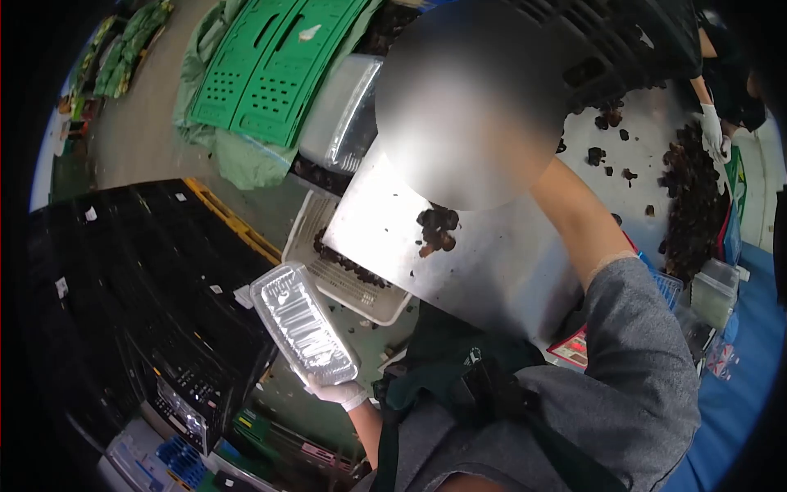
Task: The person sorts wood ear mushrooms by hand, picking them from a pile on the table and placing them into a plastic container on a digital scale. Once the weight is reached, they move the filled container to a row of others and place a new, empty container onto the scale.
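A clear plastic tray (303, 324) is held tilted at its lower end by my left hand (338, 392), which wears a white glove. Its fingers are partly behind the tray. My right forearm (578, 217), in a grey sleeve, reaches over the metal table (492, 262). A round blurred patch covers the right hand, so its fingers and anything in them are hidden. Dark brown clumps (438, 230) that look like wood ear mushrooms lie on the table below the blur. A larger heap (689, 197) of the same dark pieces is at the table's right side.
Under the table's left edge sits a pale basket (385, 316) with dark bits inside. Stacked clear trays (348, 115) and a green crate (270, 70) stand beyond. A black crate (631, 41) is at the top. Black crates (123, 287) fill the left. Another person's gloved hand (711, 127) shows at right.
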Motion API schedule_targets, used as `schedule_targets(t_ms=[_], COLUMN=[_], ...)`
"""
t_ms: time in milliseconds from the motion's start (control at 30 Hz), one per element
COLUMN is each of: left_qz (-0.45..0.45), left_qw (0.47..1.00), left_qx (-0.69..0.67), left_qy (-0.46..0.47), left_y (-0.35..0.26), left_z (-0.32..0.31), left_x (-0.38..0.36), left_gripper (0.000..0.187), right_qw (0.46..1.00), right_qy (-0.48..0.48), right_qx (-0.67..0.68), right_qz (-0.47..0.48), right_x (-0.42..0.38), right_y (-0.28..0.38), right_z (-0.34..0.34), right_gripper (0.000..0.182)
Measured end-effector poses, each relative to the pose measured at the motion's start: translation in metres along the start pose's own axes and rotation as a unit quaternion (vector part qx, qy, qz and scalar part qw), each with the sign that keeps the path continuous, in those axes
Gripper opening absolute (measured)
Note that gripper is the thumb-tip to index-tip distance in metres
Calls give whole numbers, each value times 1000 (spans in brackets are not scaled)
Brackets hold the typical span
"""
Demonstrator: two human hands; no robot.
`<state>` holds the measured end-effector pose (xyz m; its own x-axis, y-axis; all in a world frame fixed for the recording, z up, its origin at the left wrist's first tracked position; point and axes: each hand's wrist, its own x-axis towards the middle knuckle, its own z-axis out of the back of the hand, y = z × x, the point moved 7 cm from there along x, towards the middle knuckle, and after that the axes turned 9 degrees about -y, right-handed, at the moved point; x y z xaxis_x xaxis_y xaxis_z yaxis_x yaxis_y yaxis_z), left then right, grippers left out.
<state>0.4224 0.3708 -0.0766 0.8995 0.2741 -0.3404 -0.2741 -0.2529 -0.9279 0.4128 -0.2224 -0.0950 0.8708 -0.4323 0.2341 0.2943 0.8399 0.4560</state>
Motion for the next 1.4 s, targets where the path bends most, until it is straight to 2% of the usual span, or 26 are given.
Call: schedule_targets(t_ms=[133, 167, 267, 300, 333, 367, 433, 600, 667, 700, 733, 767, 800, 833, 867, 900, 1000, 1033, 1100, 1133, 1167, 1200, 1233, 1267, 1333, 1400], left_qz=[33, 33, 82, 69, 66, 61, 59, 62, 52, 37, 22, 19, 15, 11, 6, 6, 40, 43, 43, 50, 55, 63, 68, 75, 87, 94], left_qw=[998, 999, 995, 997, 997, 997, 997, 997, 998, 999, 999, 999, 999, 999, 999, 998, 998, 997, 995, 994, 994, 994, 994, 994, 994, 994], left_qx=[-19, -12, -51, -26, -26, -26, -32, -37, -41, -37, -34, -35, -35, -36, -37, -50, -42, -34, -6, -39, -54, -63, -64, -64, -57, -52], left_qy=[57, 39, 25, 22, 26, 30, 22, -21, 4, 4, 2, 9, 4, -2, -9, -22, -23, -47, -85, -89, -79, -66, -54, -40, -12, 15], left_y=[4, 4, 23, 20, 20, 24, 28, 12, 6, 6, 5, 3, 1, 1, 1, 4, 16, 13, 6, 7, 14, 20, 25, 26, 27, 23], left_z=[-4, -6, 8, 1, 2, 4, 9, 1, -2, 5, 10, 11, 13, 15, 18, 24, 29, 24, 15, 16, 15, 4, -8, -21, -48, -70], left_x=[-6, -8, 2, 0, 3, 7, 11, 3, 4, 9, 12, 10, 8, 7, 5, 7, 5, 2, -10, -10, -7, -6, -4, -5, -11, -16], left_gripper=[71, 74, 73, 72, 71, 71, 69, 63, 63, 63, 64, 65, 64, 63, 62, 62, 64, 63, 62, 60, 59, 59, 58, 58, 57, 56], right_qw=[999, 995, 992, 988, 989, 983, 975, 964, 950, 936, 953, 966, 939, 948, 947, 951, 912, 920, 954, 968, 983, 984, 994, 999, 999, 994], right_qy=[-2, -27, -87, -69, -116, -142, -165, -115, -125, -58, -56, -60, -147, -191, -251, -209, -189, -54, -28, 8, -68, -50, -13, -34, 26, 31], right_qx=[43, 80, 96, 137, 88, 94, 99, 227, 287, 346, 297, 250, 295, 205, 85, -85, -277, -305, -239, -192, -130, -152, -100, -35, 1, 72], right_qz=[29, 51, 7, 2, -7, -67, -109, -73, -11, -25, 22, 23, -96, -151, -180, -210, -238, -240, -178, -159, -113, -77, -41, -1, 44, 69], right_x=[-67, -85, -128, -138, -161, -174, -179, -175, -160, -155, -143, -144, -146, -140, -138, -133, -119, -103, -72, -60, -56, -51, -50, -63, -90, -125], right_y=[20, 30, 83, 108, 127, 149, 196, 265, 272, 265, 251, 218, 170, 133, 83, 52, 20, 29, 56, 76, 83, 91, 98, 117, 144, 177], right_z=[5, 7, 7, 1, -23, -34, -39, -76, -65, -66, -30, -43, -24, 10, 14, 30, 3, -10, -40, -44, -59, -72, -84, -75, -84, -99], right_gripper=[33, 32, 29, 28, 28, 27, 24, 28, 30, 31, 31, 31, 31, 33, 40, 56, 70, 78, 80, 80, 78, 78, 79, 79, 71, 68])
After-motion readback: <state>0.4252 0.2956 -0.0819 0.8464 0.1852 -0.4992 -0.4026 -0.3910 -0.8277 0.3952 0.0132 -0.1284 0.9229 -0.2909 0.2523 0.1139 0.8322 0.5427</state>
